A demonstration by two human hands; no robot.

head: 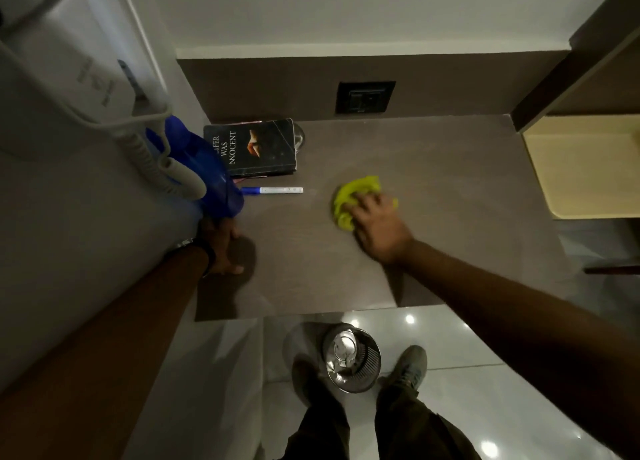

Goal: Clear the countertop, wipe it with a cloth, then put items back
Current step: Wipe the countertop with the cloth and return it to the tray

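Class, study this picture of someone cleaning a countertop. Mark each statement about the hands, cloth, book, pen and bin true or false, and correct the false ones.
1. The right hand presses a yellow-green cloth on the countertop. True.
2. The book lies open. False: it is closed, cover up.
3. The pen lies in front of the book, on the countertop. True.
4. The left hand holds the pen. False: it rests flat on the countertop near a blue bottle, apart from the pen.
5. The bin stands on the countertop. False: it is on the floor, between the person's feet.
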